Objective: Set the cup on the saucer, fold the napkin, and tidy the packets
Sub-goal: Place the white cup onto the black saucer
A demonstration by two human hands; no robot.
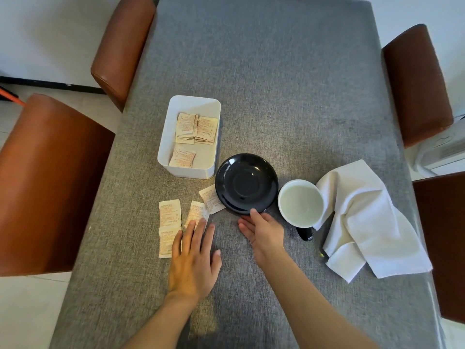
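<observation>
A black saucer (246, 183) lies empty in the middle of the grey table. To its right stands a cup (300, 203), white inside, with a black handle pointing toward me. A crumpled white napkin (364, 217) lies right of the cup. Several loose packets (169, 212) lie left of the saucer, one tucked partly under its rim. My left hand (193, 258) lies flat with fingertips on the packets. My right hand (264, 231) is open, its thumb at the saucer's near rim.
A white box (166, 144) holding several packets stands behind the loose ones, left of the saucer. Brown chairs (50, 177) flank the table on both sides. The grey tablecloth (276, 84) stretches away behind the saucer.
</observation>
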